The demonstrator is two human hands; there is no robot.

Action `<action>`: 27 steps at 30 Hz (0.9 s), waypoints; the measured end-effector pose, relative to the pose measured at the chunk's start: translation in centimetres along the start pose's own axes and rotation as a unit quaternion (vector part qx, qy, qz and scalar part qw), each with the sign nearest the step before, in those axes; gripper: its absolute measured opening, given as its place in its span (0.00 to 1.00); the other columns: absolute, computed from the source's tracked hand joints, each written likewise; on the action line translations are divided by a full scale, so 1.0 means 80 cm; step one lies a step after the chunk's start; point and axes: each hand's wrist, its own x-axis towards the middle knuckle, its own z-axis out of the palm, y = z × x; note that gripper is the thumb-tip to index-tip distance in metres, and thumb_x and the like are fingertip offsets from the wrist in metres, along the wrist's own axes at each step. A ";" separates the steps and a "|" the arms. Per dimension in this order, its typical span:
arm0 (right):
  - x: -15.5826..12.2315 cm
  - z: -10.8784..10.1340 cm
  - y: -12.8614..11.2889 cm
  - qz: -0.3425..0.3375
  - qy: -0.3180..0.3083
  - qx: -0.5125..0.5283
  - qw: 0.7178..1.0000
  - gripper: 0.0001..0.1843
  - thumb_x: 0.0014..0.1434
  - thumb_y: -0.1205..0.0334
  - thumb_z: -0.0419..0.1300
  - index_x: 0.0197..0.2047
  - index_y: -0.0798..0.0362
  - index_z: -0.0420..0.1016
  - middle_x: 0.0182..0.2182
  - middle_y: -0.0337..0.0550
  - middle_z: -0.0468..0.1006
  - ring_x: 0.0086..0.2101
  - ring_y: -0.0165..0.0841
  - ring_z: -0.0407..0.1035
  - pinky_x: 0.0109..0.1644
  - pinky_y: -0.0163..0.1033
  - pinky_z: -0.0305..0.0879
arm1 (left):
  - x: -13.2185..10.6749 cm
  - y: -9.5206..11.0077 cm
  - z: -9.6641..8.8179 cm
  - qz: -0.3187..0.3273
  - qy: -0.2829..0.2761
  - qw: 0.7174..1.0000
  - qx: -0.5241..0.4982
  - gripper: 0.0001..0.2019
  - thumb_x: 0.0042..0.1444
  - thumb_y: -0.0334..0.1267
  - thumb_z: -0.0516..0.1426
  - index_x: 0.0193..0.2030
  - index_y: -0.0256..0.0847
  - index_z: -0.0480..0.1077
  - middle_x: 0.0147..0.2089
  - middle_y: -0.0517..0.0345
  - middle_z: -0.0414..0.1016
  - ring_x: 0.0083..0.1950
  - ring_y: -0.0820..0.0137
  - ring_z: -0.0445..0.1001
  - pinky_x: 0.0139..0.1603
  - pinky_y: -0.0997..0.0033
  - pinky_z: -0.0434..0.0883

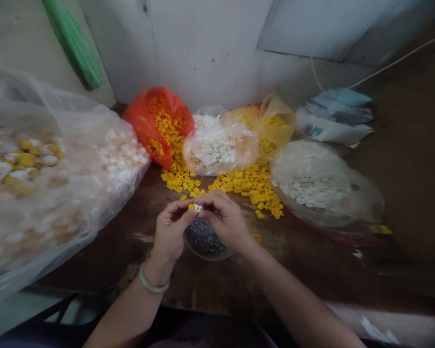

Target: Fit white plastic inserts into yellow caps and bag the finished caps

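Note:
Between the fingertips of both hands is a small yellow and white plastic piece (195,208), its yellow part to the left and its white part to the right. My left hand (172,229), with a pale bangle (154,282) on the wrist, pinches the piece from the left. From the right, my right hand (229,220) closes its thumb and fingers on it. Right below sits a round bowl (212,257) full of small dark shiny bits (205,236), partly hidden by the hands. Loose yellow plastic pieces (246,183) lie just beyond.
A large clear bag (94,193) of yellow-white pieces fills the left. Behind stand an orange-red bag (137,116) of yellow pieces, a clear bag (217,150) of white pieces and a yellow bag (286,128). Another clear bag (322,193) and folded packaging (335,116) lie right.

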 end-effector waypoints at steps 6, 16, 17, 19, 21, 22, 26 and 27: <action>-0.009 0.021 0.004 0.060 0.043 0.085 0.994 0.07 0.55 0.70 0.61 0.37 0.48 0.76 0.34 0.40 0.77 0.39 0.35 0.72 0.46 0.43 0.68 | -0.002 0.003 -0.001 -0.030 -0.012 0.999 -0.026 0.16 0.31 0.42 0.75 0.28 0.41 0.80 0.30 0.59 0.82 0.31 0.75 0.77 0.38 0.77 0.74; -0.015 0.012 0.002 -0.007 0.032 0.013 0.999 0.12 0.56 0.76 0.57 0.35 0.48 0.74 0.35 0.39 0.78 0.41 0.34 0.73 0.49 0.44 0.67 | -0.007 0.012 -0.003 -0.023 -0.086 0.994 0.057 0.12 0.37 0.37 0.73 0.30 0.40 0.79 0.30 0.58 0.81 0.31 0.73 0.77 0.36 0.75 0.74; -0.016 0.010 0.000 -0.020 0.024 -0.003 1.000 0.12 0.57 0.75 0.57 0.36 0.48 0.74 0.35 0.39 0.78 0.40 0.34 0.73 0.48 0.43 0.67 | -0.009 0.013 -0.002 -0.007 -0.093 0.993 0.077 0.11 0.39 0.36 0.72 0.31 0.40 0.79 0.31 0.58 0.81 0.32 0.73 0.77 0.37 0.75 0.74; -0.017 0.006 -0.003 -0.041 0.000 -0.014 0.999 0.12 0.59 0.75 0.56 0.38 0.48 0.74 0.37 0.39 0.78 0.41 0.34 0.72 0.48 0.43 0.67 | -0.014 0.018 0.000 0.041 -0.103 0.986 0.124 0.09 0.43 0.34 0.70 0.33 0.40 0.79 0.33 0.58 0.81 0.34 0.72 0.78 0.39 0.75 0.74; -0.017 0.001 -0.004 -0.052 -0.033 -0.017 0.998 0.13 0.60 0.73 0.56 0.43 0.47 0.74 0.41 0.41 0.79 0.44 0.35 0.72 0.50 0.44 0.67 | -0.016 0.023 -0.001 0.093 -0.094 0.977 0.170 0.08 0.44 0.34 0.69 0.34 0.40 0.79 0.33 0.57 0.81 0.35 0.71 0.77 0.38 0.74 0.74; -0.016 -0.003 -0.003 -0.048 -0.046 -0.025 0.997 0.14 0.60 0.72 0.57 0.47 0.47 0.73 0.42 0.42 0.78 0.45 0.35 0.72 0.51 0.45 0.67 | -0.015 0.027 -0.005 0.110 -0.081 0.972 0.193 0.08 0.44 0.35 0.68 0.34 0.40 0.79 0.33 0.57 0.81 0.35 0.70 0.77 0.38 0.74 0.74; 0.002 -0.031 0.022 0.019 -0.060 -0.113 0.992 0.19 0.60 0.69 0.59 0.55 0.49 0.70 0.42 0.45 0.79 0.43 0.36 0.72 0.49 0.44 0.68 | 0.015 0.047 -0.044 0.107 0.006 0.946 0.305 0.14 0.47 0.42 0.67 0.41 0.40 0.79 0.37 0.54 0.82 0.35 0.67 0.77 0.38 0.70 0.73; 0.011 -0.039 0.032 0.033 -0.064 -0.150 0.986 0.18 0.60 0.69 0.59 0.53 0.50 0.72 0.42 0.46 0.79 0.42 0.36 0.72 0.49 0.44 0.68 | 0.026 0.052 -0.059 0.111 0.030 0.929 0.351 0.16 0.48 0.44 0.66 0.43 0.40 0.79 0.39 0.54 0.82 0.38 0.66 0.77 0.40 0.68 0.73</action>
